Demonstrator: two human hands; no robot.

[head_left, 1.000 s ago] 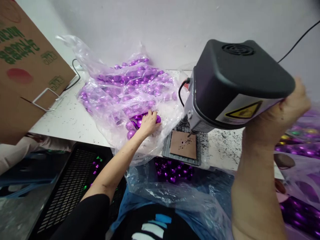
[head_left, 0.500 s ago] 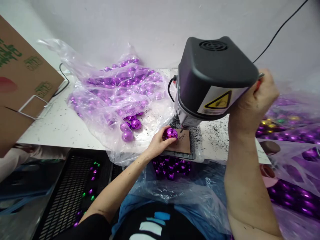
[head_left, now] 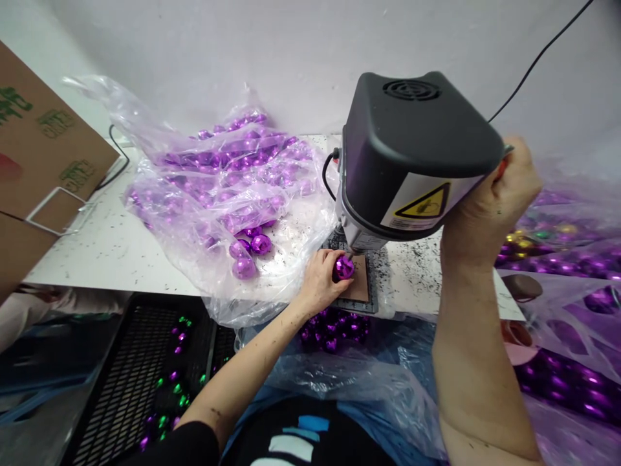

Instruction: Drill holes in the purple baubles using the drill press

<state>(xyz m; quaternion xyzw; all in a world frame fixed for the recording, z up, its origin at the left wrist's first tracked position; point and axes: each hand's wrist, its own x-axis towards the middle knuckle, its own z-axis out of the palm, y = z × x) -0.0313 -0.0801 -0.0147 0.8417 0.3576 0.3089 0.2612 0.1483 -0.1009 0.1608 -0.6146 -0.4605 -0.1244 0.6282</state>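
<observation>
A shiny purple ball point(head_left: 344, 267) is pinched between the thumb and fingers of my left hand point(head_left: 323, 278), right under the bit of a black drill press point(head_left: 422, 136). Beneath it lies a brown board point(head_left: 359, 285) on the machine's dark base. My right hand point(head_left: 495, 200) is closed at the right side of the machine, round a lever of which only a bit of red and a metal tip show. Several purple balls point(head_left: 261, 244) lie at the mouth of a clear plastic bag point(head_left: 194, 226) full of more, left of the machine.
A cardboard box point(head_left: 43, 155) stands at the left. Dark shavings dot the white table point(head_left: 160, 262). Below its edge are a black crate point(head_left: 121, 382) with purple and green balls, and purple balls point(head_left: 332, 330) in plastic at my lap. More bagged balls point(head_left: 567, 382) are at the right.
My left hand has moved right with the purple ball, bringing it from beside the drill bit to under it. My right hand has stayed at the machine's side.
</observation>
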